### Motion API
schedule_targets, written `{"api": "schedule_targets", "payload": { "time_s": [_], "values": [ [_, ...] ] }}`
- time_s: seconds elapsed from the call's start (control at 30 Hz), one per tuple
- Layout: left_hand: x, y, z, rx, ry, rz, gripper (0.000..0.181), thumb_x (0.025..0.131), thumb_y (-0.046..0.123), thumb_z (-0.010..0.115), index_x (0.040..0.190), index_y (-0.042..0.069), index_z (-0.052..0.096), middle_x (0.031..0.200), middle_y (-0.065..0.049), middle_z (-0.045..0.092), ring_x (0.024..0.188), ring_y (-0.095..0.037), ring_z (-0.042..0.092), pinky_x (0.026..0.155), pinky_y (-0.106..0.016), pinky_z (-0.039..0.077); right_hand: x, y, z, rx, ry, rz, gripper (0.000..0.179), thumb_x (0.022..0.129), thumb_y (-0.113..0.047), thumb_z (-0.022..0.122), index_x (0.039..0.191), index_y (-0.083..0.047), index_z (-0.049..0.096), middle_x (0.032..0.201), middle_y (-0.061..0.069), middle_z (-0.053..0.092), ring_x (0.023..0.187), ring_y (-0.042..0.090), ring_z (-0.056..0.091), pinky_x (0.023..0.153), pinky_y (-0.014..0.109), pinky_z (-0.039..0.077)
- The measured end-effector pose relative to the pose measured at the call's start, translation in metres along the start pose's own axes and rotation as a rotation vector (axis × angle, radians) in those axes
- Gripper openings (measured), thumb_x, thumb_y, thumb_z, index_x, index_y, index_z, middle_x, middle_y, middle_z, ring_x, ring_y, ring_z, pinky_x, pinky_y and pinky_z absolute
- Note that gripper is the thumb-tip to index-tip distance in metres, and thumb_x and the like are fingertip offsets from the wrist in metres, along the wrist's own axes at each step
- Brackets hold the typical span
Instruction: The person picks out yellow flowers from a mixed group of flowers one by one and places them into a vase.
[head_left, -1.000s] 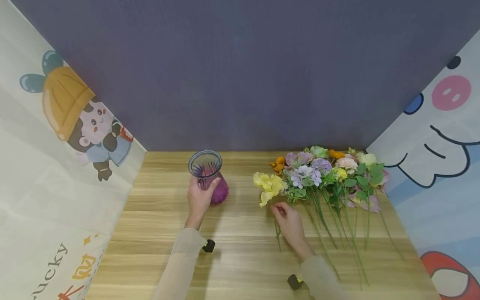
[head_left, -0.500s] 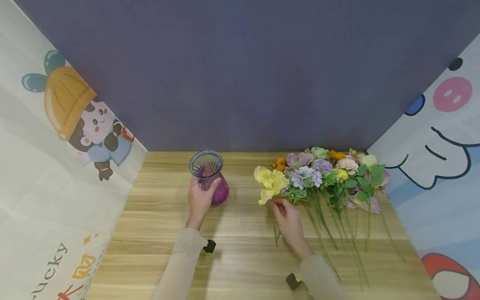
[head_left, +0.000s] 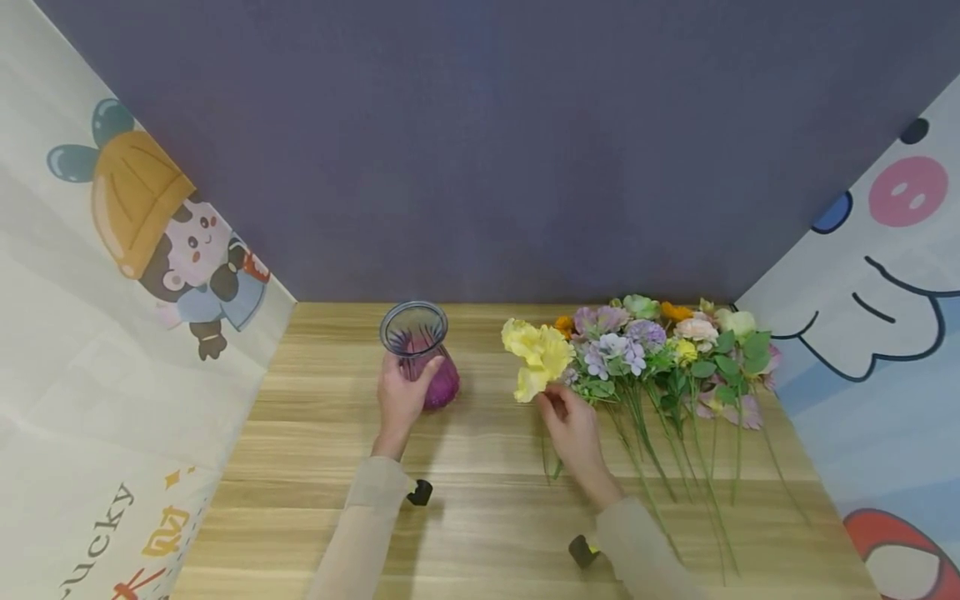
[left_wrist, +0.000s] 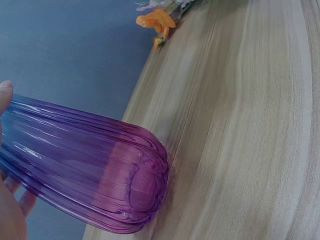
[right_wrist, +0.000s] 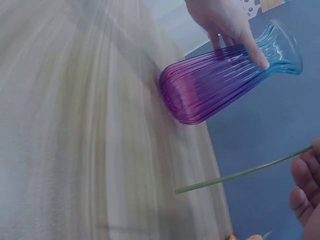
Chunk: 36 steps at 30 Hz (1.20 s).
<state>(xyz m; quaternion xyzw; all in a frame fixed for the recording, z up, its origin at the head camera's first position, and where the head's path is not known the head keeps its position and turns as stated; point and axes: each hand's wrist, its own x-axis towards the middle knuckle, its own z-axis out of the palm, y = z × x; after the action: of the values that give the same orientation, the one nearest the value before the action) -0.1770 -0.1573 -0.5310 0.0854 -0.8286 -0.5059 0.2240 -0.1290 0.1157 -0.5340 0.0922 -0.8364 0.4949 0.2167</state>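
Note:
A ribbed glass vase (head_left: 437, 379), blue at its flared rim and purple-pink at the base, stands on the table. My left hand (head_left: 401, 398) grips it just below the neck, thumb on the near side; the left wrist view shows the vase body (left_wrist: 115, 165) with a few fingers at its edge. To the right, my right hand (head_left: 573, 425) pinches a yellow flower (head_left: 537, 357) by its stem, close under the bloom. In the right wrist view the green stem (right_wrist: 240, 173) slants down from the fingers, its lower end apart from the vase.
Several artificial flowers (head_left: 645, 337) in purple, white, orange and pink lie at the table's back right, stems toward the front. A dark panel (head_left: 480, 150) rises behind the wooden table (head_left: 480, 517). Printed cloths (head_left: 135, 375) hang at the sides.
My right hand has lifted the yellow flower slightly, up and a little to the left in the head view. The left hand and vase have stayed in place.

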Motion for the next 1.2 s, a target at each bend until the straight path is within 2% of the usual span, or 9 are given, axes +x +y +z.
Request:
{"api": "schedule_targets", "payload": {
  "time_s": [0.2,0.5,0.8,1.0,1.2],
  "values": [
    [-0.001,0.0,0.001,-0.001,-0.004,-0.004,0.068,0.081,0.038,0.088,0.134,0.007,0.059,0.133,-0.018,0.066,0.127,-0.039,0.061,0.111,-0.057,0.046,0.009,-0.01,0.0,0.002,-0.004,-0.022,0.009,0.09,0.0,0.074,0.095,0.005,0.069,0.08,0.012,0.071,0.068,0.014,0.06,0.06,0.024,0.052],
    [-0.001,0.0,0.0,-0.013,0.013,0.001,0.068,0.082,0.038,0.087,0.135,0.008,0.059,0.134,-0.018,0.066,0.126,-0.039,0.061,0.11,-0.056,0.046,0.02,-0.03,0.003,0.049,-0.041,0.024,0.004,0.093,0.004,0.068,0.096,0.002,0.069,0.081,0.012,0.067,0.069,0.018,0.059,0.059,0.025,0.051],
    [0.0,-0.001,0.002,0.006,0.014,0.011,0.069,0.082,0.041,0.087,0.136,0.009,0.059,0.134,-0.018,0.066,0.125,-0.039,0.062,0.108,-0.057,0.048,0.033,-0.045,0.01,0.07,0.021,-0.066,0.005,0.089,0.007,0.07,0.092,0.003,0.069,0.075,0.011,0.065,0.065,0.021,0.058,0.057,0.021,0.048],
    [0.0,-0.001,0.004,0.006,0.012,0.019,0.069,0.082,0.041,0.087,0.136,0.008,0.058,0.134,-0.018,0.066,0.125,-0.039,0.062,0.108,-0.056,0.049,0.042,-0.054,0.009,0.063,0.045,-0.081,0.009,0.089,0.009,0.067,0.084,0.001,0.065,0.072,0.012,0.061,0.064,0.019,0.055,0.055,0.022,0.044],
    [0.001,0.0,0.006,-0.008,0.013,0.031,0.068,0.082,0.038,0.088,0.136,0.007,0.058,0.133,-0.019,0.066,0.126,-0.038,0.062,0.109,-0.055,0.048,0.049,-0.06,0.007,0.077,0.05,-0.106,0.006,0.088,0.01,0.066,0.089,0.004,0.066,0.072,0.014,0.062,0.063,0.021,0.055,0.052,0.023,0.044]
  ]
}}
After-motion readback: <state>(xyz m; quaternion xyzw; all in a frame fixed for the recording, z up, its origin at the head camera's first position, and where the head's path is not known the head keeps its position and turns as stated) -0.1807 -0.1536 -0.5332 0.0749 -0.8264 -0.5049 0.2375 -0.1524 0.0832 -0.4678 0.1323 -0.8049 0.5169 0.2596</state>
